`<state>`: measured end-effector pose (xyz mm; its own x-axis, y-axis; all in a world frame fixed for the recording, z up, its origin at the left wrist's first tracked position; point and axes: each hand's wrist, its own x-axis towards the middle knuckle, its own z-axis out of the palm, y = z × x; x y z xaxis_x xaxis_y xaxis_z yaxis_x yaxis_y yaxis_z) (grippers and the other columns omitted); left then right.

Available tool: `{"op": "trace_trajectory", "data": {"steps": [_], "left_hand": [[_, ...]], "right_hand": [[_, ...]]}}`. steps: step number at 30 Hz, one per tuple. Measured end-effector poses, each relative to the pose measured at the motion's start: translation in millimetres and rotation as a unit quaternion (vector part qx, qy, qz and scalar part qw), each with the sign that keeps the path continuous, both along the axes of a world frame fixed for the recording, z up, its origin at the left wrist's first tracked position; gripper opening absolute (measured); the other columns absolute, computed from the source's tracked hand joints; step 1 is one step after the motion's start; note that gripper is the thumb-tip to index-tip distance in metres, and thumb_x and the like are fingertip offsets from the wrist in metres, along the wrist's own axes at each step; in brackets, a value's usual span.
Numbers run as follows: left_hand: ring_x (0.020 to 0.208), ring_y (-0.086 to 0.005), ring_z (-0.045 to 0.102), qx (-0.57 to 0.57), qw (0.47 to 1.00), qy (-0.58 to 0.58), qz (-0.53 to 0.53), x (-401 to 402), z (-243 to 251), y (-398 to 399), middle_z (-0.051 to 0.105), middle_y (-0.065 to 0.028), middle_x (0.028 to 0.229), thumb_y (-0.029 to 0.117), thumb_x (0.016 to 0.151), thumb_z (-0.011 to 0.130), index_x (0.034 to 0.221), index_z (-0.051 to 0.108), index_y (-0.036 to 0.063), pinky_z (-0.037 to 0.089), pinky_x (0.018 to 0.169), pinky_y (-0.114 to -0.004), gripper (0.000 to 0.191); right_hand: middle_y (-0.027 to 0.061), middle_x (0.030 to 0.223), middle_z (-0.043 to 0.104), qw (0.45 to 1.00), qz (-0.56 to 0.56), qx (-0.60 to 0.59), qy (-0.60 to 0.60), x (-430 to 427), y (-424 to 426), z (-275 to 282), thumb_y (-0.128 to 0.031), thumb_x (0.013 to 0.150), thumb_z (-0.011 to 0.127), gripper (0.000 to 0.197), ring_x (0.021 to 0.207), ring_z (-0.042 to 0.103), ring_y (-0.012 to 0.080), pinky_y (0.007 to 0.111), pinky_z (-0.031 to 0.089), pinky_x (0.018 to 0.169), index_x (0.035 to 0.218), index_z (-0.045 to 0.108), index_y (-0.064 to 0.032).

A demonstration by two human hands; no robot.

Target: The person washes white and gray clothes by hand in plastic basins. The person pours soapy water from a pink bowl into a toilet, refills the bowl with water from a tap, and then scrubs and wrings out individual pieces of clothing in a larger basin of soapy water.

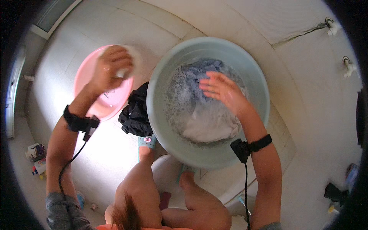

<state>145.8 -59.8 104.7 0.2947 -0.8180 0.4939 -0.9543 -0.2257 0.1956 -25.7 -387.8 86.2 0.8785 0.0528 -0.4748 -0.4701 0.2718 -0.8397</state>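
Observation:
My left hand (pixel 112 69) is blurred above a pink plastic basin (pixel 82 83), fingers curled around a small white object (pixel 122 73) whose kind I cannot tell. My right hand (pixel 221 90) hangs, fingers apart and with nothing in it, over a large pale green round tub (pixel 164 135). In the tub's sudsy water lie a blue-grey cloth (pixel 205 67) and a white cloth (pixel 210 126). A crumpled black garment (pixel 136 115) lies on the floor between basin and tub, against the tub's side. Both wrists wear black straps with cables.
My legs and clog-type shoes (pixel 147 141) are close below the tub. Tiled wall rises behind it, with pipe fittings (pixel 332 27) at the upper right. Bottles (pixel 37 158) stand at the far left; dark items (pixel 335 192) lie at the lower right. A door frame is at the upper left.

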Motion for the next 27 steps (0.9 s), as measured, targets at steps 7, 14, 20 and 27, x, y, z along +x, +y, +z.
{"op": "trace_trajectory", "data": {"steps": [7, 14, 20, 27], "left_hand": [[0.081, -0.0329, 0.055, 0.126, 0.957, 0.079, 0.251, 51, -104, 145, 0.060, -0.0120, 0.085, 0.002, 0.070, 0.057, 0.076, 0.058, 0.0051, 0.045, 0.075, -0.041, 0.007], [0.088, -0.0324, 0.058, 0.137, 0.902, 0.221, 0.346, 46, -165, 174, 0.061, -0.0148, 0.091, 0.003, 0.080, 0.053, 0.089, 0.058, 0.0002, 0.046, 0.080, -0.040, 0.010], [0.089, -0.0295, 0.060, 0.027, 0.943, 0.185, 0.274, 38, -94, 74, 0.062, -0.0143, 0.096, -0.003, 0.080, 0.050, 0.097, 0.058, 0.0014, 0.048, 0.079, -0.036, 0.019], [0.090, -0.0222, 0.062, 0.054, 0.911, 0.402, 0.068, -52, -13, -35, 0.062, -0.0112, 0.098, -0.013, 0.077, 0.049, 0.100, 0.059, 0.0009, 0.050, 0.081, -0.032, 0.029]], "right_hand": [[0.0206, 0.145, 0.022, 0.762, 0.369, -0.532, -0.010, -130, -27, -154, -0.040, 0.078, 0.067, 0.075, 0.131, 0.025, 0.0383, 0.048, 0.025, 0.106, 0.138, 0.031, -0.0108], [0.0171, 0.133, 0.042, 0.662, 0.478, -0.555, 0.160, -118, 41, -105, -0.043, 0.078, 0.065, 0.068, 0.119, 0.041, 0.0405, 0.052, 0.034, 0.098, 0.130, 0.042, -0.0065], [0.0154, 0.107, 0.061, 0.583, 0.468, -0.644, 0.164, -148, -48, -219, -0.031, 0.084, 0.059, 0.046, 0.098, 0.056, 0.0338, 0.044, 0.042, 0.092, 0.122, 0.051, -0.0059], [0.0164, 0.127, 0.047, 0.895, 0.211, -0.378, 0.105, -97, -46, -97, -0.022, 0.075, 0.071, 0.060, 0.115, 0.047, 0.0313, 0.038, 0.039, 0.096, 0.127, 0.045, -0.0046]]}}
